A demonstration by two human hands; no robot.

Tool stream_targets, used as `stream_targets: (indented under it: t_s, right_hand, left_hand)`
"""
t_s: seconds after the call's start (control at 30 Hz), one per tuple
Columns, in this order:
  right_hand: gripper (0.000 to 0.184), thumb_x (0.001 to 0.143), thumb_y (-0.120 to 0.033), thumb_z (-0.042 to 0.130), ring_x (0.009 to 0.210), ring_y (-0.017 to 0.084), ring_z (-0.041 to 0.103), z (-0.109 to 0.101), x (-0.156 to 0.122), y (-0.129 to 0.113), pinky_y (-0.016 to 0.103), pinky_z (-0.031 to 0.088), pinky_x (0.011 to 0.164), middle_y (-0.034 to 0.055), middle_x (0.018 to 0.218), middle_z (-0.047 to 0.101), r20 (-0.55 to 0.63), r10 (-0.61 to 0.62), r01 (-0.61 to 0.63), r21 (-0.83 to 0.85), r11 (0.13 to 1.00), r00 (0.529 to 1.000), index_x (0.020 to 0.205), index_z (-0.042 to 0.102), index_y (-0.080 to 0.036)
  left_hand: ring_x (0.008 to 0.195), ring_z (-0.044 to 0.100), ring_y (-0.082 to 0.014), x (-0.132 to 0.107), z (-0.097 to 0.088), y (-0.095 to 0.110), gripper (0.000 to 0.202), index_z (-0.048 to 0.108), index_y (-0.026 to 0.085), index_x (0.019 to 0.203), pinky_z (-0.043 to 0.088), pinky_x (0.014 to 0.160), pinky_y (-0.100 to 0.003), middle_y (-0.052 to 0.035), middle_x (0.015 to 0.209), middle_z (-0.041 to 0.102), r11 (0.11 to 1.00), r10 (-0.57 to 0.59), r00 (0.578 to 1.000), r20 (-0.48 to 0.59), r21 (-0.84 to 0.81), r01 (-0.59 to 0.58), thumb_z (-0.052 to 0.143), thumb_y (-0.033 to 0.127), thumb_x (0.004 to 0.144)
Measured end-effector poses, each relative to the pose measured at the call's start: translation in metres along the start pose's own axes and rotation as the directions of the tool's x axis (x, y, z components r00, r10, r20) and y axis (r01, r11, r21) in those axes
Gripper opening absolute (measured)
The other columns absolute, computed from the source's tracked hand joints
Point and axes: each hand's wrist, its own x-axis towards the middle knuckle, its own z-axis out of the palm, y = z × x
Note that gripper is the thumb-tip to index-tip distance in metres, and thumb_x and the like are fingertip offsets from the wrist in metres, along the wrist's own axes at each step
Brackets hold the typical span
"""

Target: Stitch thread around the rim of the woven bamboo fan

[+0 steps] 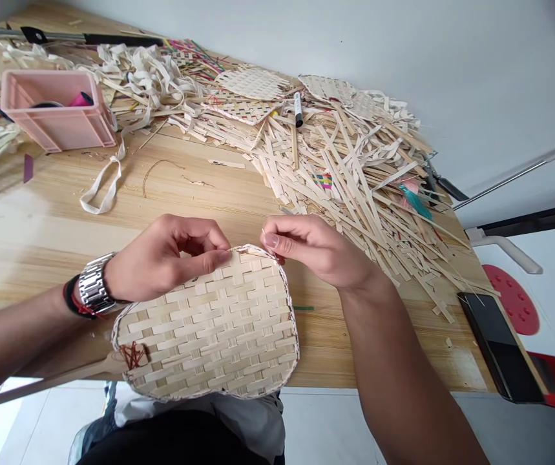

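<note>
A pale woven bamboo fan panel [214, 329] with a stitched edge lies at the near edge of the wooden table [39, 226]. My left hand [165, 255], with a metal watch on the wrist, pinches the panel's top rim between thumb and forefinger. My right hand [313, 248] is closed in a pinch just right of it, at the rim's upper right corner, holding something thin like a needle or thread that I cannot make out clearly. A small red thread knot [132, 355] sits at the panel's lower left.
A big heap of loose bamboo strips [355, 174] covers the table's far right. Finished woven pieces [252, 84] and a marker pen [298, 108] lie behind. A pink plastic bin [57, 106] stands far left. A dark phone [500, 345] rests at the right edge, a red stool [514, 300] beyond.
</note>
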Motion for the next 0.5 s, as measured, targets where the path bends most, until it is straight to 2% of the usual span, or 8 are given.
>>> stream_targets:
  t_s: [0.07, 0.3, 0.37, 0.5]
  right_hand:
    - [0.033, 0.098, -0.033, 0.050, 0.064, 0.010, 0.040, 0.000, 0.001, 0.001, 0.026, 0.033, 0.061, -0.0018, 0.067, 0.044, 0.029, -0.003, 0.003, 0.004, 1.000, 1.000, 0.069, 0.049, -0.018]
    - [0.033, 0.099, -0.032, 0.050, 0.063, 0.011, 0.037, -0.001, -0.001, 0.007, 0.027, 0.032, 0.061, -0.0015, 0.068, 0.039, 0.042, 0.005, -0.013, 0.209, 0.978, 0.999, 0.068, 0.047, -0.018]
    - [0.032, 0.097, -0.033, 0.052, 0.064, 0.011, 0.037, 0.000, 0.001, 0.009, 0.026, 0.034, 0.061, -0.0012, 0.069, 0.040, -0.009, 0.029, -0.026, 0.245, 0.969, 1.000, 0.069, 0.049, -0.018]
    - [0.027, 0.093, -0.034, 0.059, 0.071, 0.012, 0.048, 0.001, 0.006, 0.012, 0.026, 0.044, 0.068, 0.0001, 0.074, 0.047, -0.233, 0.052, 0.045, 0.395, 0.918, 0.971, 0.073, 0.051, -0.018]
  left_hand:
    - [0.055, 0.042, -0.0062, 0.000, 0.000, 0.000, 0.017, 0.063, 0.008, 0.082, 0.034, 0.049, -0.019, 0.0000, 0.066, 0.058, 1.000, -0.005, 1.000, 0.004, -0.002, 0.005, 0.056, 0.019, 0.093]
    - [0.052, 0.039, -0.0063, 0.000, 0.003, -0.001, 0.017, 0.063, 0.011, 0.080, 0.032, 0.046, -0.018, 0.0011, 0.063, 0.055, 1.000, -0.020, 1.000, 0.013, -0.018, 0.020, 0.057, 0.022, 0.092]
    - [0.052, 0.038, -0.0063, 0.000, 0.003, 0.000, 0.018, 0.062, 0.011, 0.080, 0.031, 0.046, -0.019, 0.0012, 0.063, 0.055, 0.999, -0.041, 0.999, 0.034, -0.022, 0.042, 0.056, 0.023, 0.093]
    - [0.052, 0.037, -0.0063, 0.000, 0.003, 0.000, 0.021, 0.061, 0.009, 0.081, 0.031, 0.046, -0.019, 0.0011, 0.063, 0.054, 0.998, -0.058, 0.997, 0.059, -0.023, 0.059, 0.055, 0.024, 0.094]
